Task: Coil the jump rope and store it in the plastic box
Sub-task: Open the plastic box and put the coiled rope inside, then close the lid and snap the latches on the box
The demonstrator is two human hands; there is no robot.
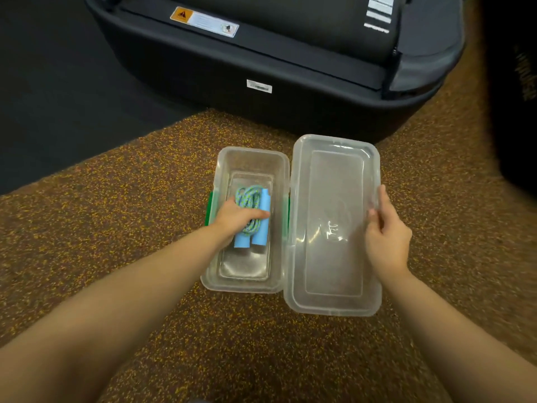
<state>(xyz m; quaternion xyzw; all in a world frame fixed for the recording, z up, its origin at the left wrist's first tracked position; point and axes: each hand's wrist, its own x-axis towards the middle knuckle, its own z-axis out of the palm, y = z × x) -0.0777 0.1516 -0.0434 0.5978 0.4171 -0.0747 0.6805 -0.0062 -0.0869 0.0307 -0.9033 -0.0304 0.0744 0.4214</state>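
While the left hand (236,218) grips the coiled jump rope (252,212) inside the plastic box (232,283) and the right hand (388,237) holds the lid (334,228), the rope may spring loose once let go.

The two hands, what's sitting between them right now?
In the head view, between the left hand on the jump rope and the right hand lie the plastic box's right wall and the clear lid.

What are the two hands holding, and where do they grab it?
The left hand grips the coiled jump rope around its middle, inside the plastic box. The right hand holds the clear lid by its right edge.
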